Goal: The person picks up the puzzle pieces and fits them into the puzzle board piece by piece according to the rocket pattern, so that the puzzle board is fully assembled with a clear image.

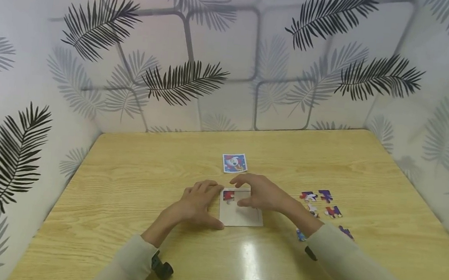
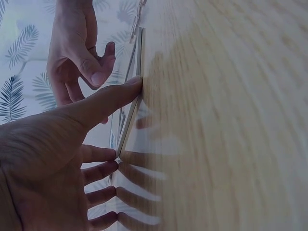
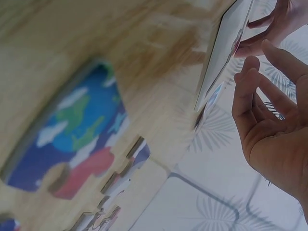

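Left hand: the left hand (image 1: 199, 204) is spread wide at the left side of the board, its thumb touching the near edge and its fingers by the far left corner.
Right hand: the right hand (image 1: 263, 193) hangs above the board, with bent fingers; its thumb and forefinger stand apart.
Puzzle board: the pale, square board (image 1: 241, 216) lies flat on the wooden table (image 1: 136, 167), between the two hands.
Placed part: a red and white piece (image 1: 228, 196) lies in the far left corner of the board.
Loose pieces: several loose pieces (image 1: 325, 195) lie to the right, near the right forearm; the nearest, a blue piece (image 3: 79, 132), shows a blue and green globe, white clouds and some red.
Picture card: beyond the board lies a card (image 1: 235, 163) with a white and red figure on blue.
Writing: the print on the card is too small to read.
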`<state>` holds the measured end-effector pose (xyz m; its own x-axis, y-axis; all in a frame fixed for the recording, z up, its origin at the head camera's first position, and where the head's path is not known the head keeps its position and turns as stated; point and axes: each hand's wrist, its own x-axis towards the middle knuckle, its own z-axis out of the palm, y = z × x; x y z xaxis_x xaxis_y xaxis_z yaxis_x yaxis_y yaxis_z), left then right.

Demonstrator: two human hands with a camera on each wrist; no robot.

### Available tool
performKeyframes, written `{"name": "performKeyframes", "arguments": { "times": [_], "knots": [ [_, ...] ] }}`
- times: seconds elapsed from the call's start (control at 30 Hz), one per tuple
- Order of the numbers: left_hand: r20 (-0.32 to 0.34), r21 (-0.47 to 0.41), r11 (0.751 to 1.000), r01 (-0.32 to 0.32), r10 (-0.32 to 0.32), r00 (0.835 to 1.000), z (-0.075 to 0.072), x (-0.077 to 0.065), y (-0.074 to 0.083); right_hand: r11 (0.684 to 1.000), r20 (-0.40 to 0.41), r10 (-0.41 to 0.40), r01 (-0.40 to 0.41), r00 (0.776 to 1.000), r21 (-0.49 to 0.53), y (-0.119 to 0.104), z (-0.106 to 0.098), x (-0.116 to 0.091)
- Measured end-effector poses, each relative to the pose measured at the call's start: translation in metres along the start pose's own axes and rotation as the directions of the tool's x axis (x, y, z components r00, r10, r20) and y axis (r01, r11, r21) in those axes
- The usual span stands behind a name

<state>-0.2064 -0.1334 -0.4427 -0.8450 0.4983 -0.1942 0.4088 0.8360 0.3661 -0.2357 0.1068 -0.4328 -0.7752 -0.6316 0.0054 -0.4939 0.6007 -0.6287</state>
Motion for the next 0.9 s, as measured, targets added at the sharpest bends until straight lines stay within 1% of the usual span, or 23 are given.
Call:
{"name": "performKeyframes", "arguments": {
  "times": [0.3,0.47,0.6,0.77,0.9],
  "knots": [
    [0.011,0.005,1.000,0.007,-0.007,1.000,0.000,0.001,0.000,0.996,-0.017,0.070,-0.069,0.997,0.050,0.001,-0.010,-0.010],
    [0.022,0.001,1.000,0.020,-0.020,1.000,-0.001,0.001,0.001,0.996,-0.025,0.083,-0.082,0.996,0.044,0.008,-0.014,-0.016],
    [0.017,-0.004,1.000,0.014,-0.014,1.000,0.000,0.002,0.001,0.995,-0.039,0.090,-0.088,0.995,0.046,0.015,-0.018,-0.023],
    [0.012,-0.005,1.000,0.007,-0.007,1.000,0.001,0.002,0.001,0.990,-0.048,0.118,-0.114,0.992,0.078,0.021,-0.024,-0.030],
    [0.009,-0.004,1.000,0.010,-0.010,1.000,0.001,0.002,0.001,0.989,-0.061,0.112,-0.105,0.992,0.103,0.026,-0.026,-0.035]
  ]
}}
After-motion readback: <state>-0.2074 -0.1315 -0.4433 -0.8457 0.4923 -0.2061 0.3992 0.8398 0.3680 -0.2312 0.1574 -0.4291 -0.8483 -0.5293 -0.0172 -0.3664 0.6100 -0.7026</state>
